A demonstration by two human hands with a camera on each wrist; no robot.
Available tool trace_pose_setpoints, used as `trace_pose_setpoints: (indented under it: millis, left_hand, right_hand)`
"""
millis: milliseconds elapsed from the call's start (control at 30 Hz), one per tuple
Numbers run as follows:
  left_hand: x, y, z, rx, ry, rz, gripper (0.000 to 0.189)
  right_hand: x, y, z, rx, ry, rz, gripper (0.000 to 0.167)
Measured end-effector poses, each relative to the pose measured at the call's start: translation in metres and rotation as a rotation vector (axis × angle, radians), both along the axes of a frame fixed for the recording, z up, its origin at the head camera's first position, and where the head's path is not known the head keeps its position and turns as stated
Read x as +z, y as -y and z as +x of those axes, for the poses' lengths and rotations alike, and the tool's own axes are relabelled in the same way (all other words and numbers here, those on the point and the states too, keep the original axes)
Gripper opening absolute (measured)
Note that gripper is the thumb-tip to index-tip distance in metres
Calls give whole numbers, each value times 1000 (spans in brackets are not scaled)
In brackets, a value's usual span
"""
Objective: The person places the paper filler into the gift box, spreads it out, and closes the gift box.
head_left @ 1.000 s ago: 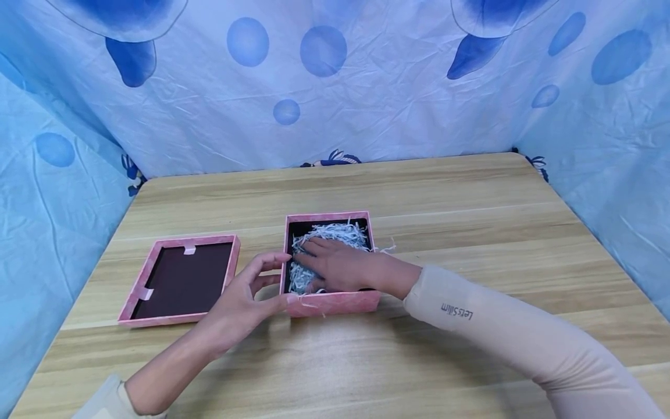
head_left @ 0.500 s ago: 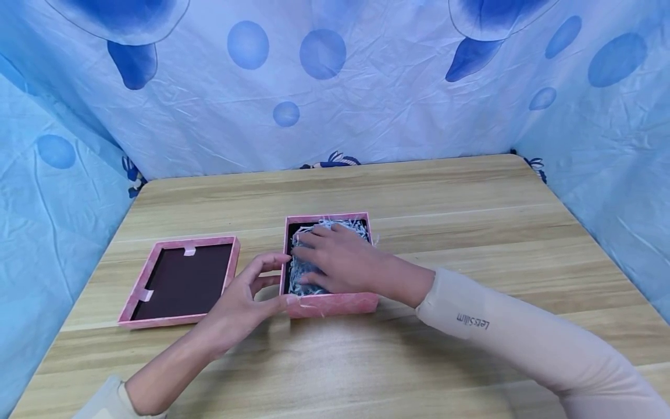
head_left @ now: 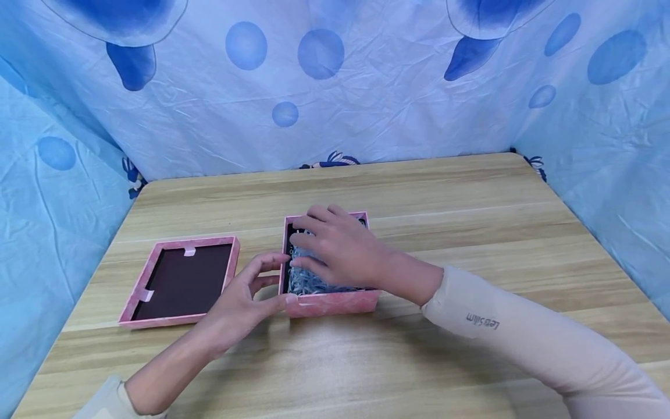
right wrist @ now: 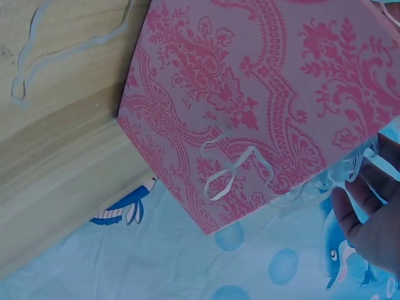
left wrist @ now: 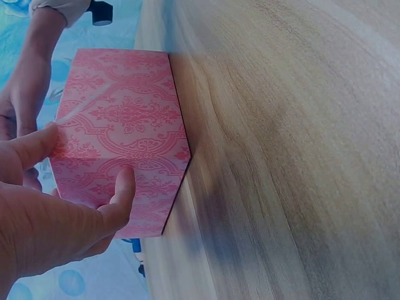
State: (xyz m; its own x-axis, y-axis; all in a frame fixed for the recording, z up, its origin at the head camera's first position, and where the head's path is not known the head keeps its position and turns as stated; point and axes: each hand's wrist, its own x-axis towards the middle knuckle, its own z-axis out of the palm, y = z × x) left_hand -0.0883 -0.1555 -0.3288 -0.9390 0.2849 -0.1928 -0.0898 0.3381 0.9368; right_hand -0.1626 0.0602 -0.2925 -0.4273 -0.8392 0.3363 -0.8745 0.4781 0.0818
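A pink patterned box (head_left: pixel 335 305) stands uncovered on the table, lined in black and filled with pale blue shredded paper (head_left: pixel 309 283). My left hand (head_left: pixel 243 299) holds its near left corner, thumb at the front wall and fingers along the left side. The left wrist view shows those fingers (left wrist: pixel 125 194) against the patterned wall (left wrist: pixel 137 119). My right hand (head_left: pixel 342 247) is over the filling, palm down, fingers spread and loosely bent, hiding much of the paper. In the right wrist view, the fingertips (right wrist: pixel 344 206) are beside paper strands (right wrist: pixel 325 184) at the rim.
Left of the box lies its pink lid (head_left: pixel 188 285), inside up, with a dark lining and two pale tabs. Loose white paper strips (right wrist: pixel 81 47) show beside the box in the right wrist view. A blue printed cloth (head_left: pixel 408 105) hangs behind the wooden table (head_left: pixel 445 203).
My right hand has lifted from pressing in the shredded paper and shifted slightly toward the box's far side. The left hand keeps its hold on the corner; the lid has not moved.
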Motion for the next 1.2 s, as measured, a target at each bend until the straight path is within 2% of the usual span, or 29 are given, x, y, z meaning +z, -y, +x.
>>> trace_pose_setpoints:
  millis: [100,333,500,667,833,1200]
  left_hand:
    - [0,0,0,-1,-1,-2,64]
    - [-1,0,-1,-2,-16,-2,66]
    - [-1,0,0,8,-7,-17,66]
    - [-1,0,0,11,-5,-16,66]
    - [-1,0,0,12,-9,-15,67]
    - [0,0,0,15,-11,-19,67]
  right_hand:
    - [2,-4,0,-5,139,-83,41]
    - [8,-19,-1,-87,570,-386,39]
    - [7,-32,-5,-119,759,-504,36]
    - [3,-42,-8,-123,835,-526,40]
    - [4,-51,-7,-176,881,-532,47]
    - [1,-81,-8,-173,866,-514,55]
